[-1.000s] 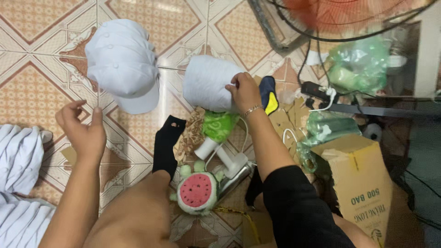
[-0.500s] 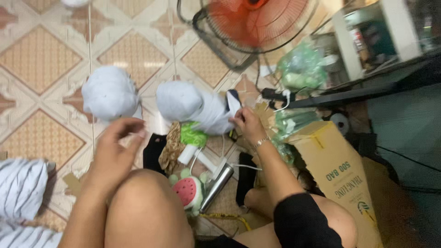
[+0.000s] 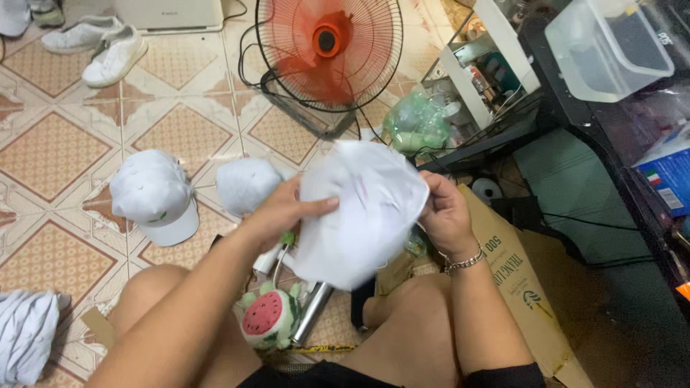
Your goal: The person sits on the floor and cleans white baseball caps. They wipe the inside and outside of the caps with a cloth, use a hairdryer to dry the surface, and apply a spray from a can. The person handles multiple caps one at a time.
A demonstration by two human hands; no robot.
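Note:
I hold a white cap (image 3: pixel 356 212) up in front of me with both hands. My left hand (image 3: pixel 284 208) pinches its left edge, thumb on top. My right hand (image 3: pixel 445 215), with a bracelet on the wrist, grips its right edge. Two more white caps lie on the tiled floor: one (image 3: pixel 154 195) at the left and one (image 3: pixel 248 185) just behind my left hand. A watermelon plush toy (image 3: pixel 267 320) sits between my knees beside a silver tube (image 3: pixel 313 312).
An orange fan (image 3: pixel 329 50) stands at the back. White shoes (image 3: pixel 97 47) lie at the far left. A flattened cardboard box (image 3: pixel 521 287) is at my right, a green plastic bag (image 3: pixel 417 123) beyond it, dark shelving (image 3: pixel 611 144) at the right, and white fabric (image 3: pixel 25 345) at the lower left.
My view tilted up toward the fan. My right hand lifted a white cap off the floor, and my left hand came over and took its other edge.

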